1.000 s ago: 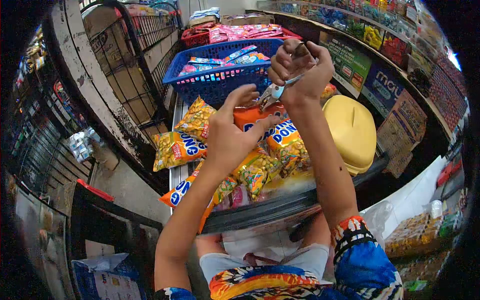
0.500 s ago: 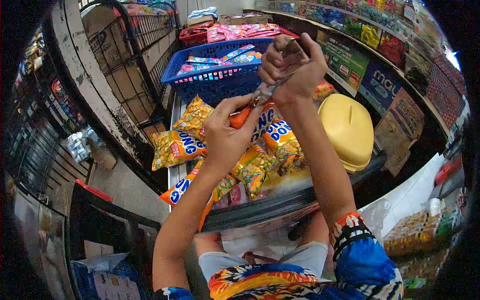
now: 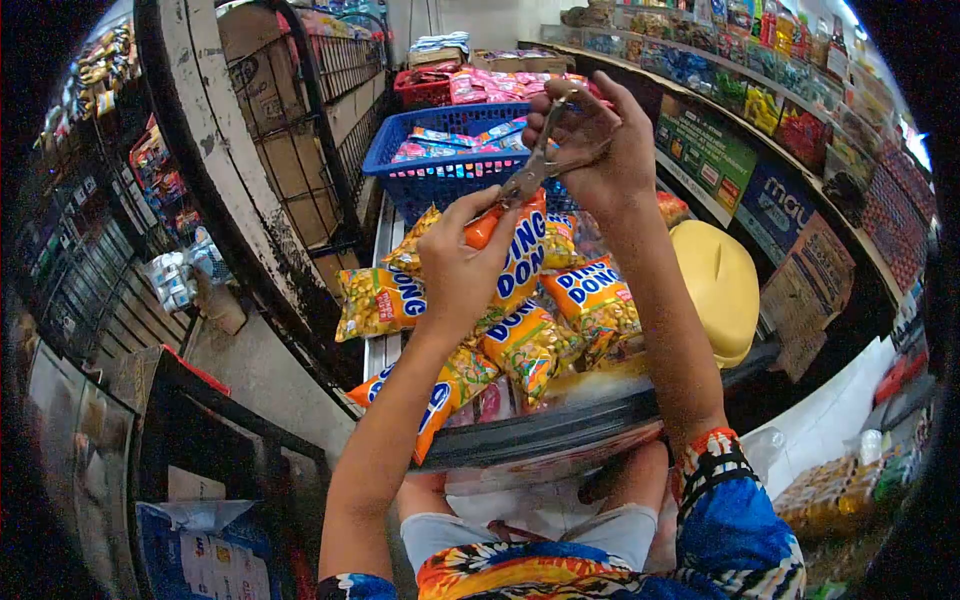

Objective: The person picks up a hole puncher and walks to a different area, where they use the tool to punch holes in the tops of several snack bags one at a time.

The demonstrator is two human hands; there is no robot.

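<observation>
My left hand (image 3: 468,245) pinches the top edge of an orange Ding Dong snack pack (image 3: 522,255) and holds it up over the other packs. In my right hand (image 3: 610,140) is a silver plier-like hole punch (image 3: 540,165), its two handles spread apart in a V. The punch's jaws are right at the top edge of the held pack, beside my left fingertips. Several more Ding Dong packs (image 3: 597,293) with nuts showing lie under and around my hands, one of them (image 3: 383,303) to the left.
Behind my hands stands a blue basket (image 3: 440,180) of pink and blue sachets, with a red basket (image 3: 420,92) farther back. A yellow lidded container (image 3: 712,290) is right of my right forearm. Shelves of goods (image 3: 690,60) line the right, and a metal grille gate (image 3: 290,120) is at the left.
The punch's handles now show spread more plainly, with my right fingers more opened. More of the held pack's front faces me. The whole view has shifted a little.
</observation>
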